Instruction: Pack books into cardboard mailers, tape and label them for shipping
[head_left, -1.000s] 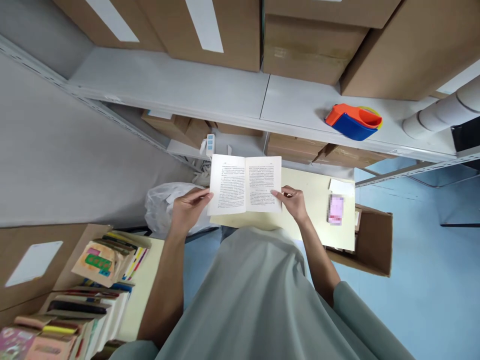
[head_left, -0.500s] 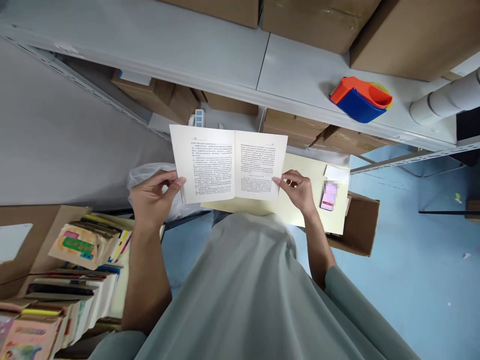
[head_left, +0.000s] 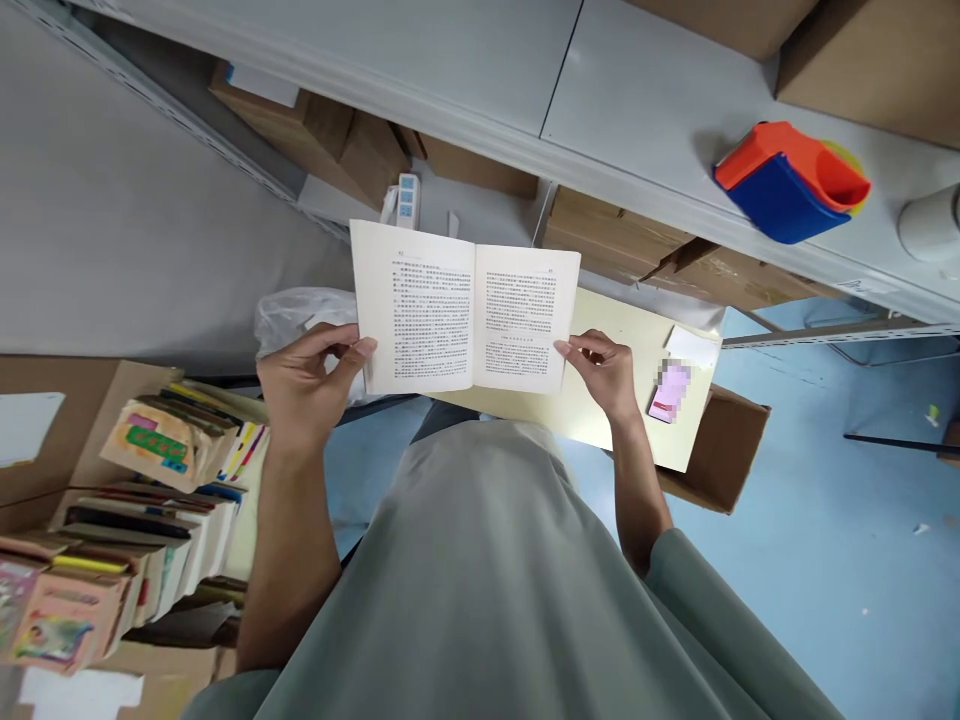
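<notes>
An open book [head_left: 433, 310] with printed text on both pages is held up in front of me, above a pale yellow table [head_left: 517, 403]. My left hand [head_left: 311, 385] pinches the left page's outer edge, thumb on the front. At the opposite edge my right hand [head_left: 604, 372] grips the right page between thumb and fingers. The book's cover faces away and cannot be seen. A phone [head_left: 670, 390] with a pink screen lies on the table to the right of my right hand, by a white paper [head_left: 694, 346].
At lower left stands a cardboard box [head_left: 79, 430] with several books [head_left: 150, 530]. A clear plastic bag [head_left: 289, 312] is behind my left hand. Grey shelving [head_left: 480, 75] crosses ahead, carrying an orange and blue plastic holder [head_left: 791, 180]. Another open cardboard box [head_left: 731, 445] sits beyond the table's right end.
The view has tilted and shifted, so the shelf and its plastic holder appear higher and further right. Both hands still hold the book open at the same spread.
</notes>
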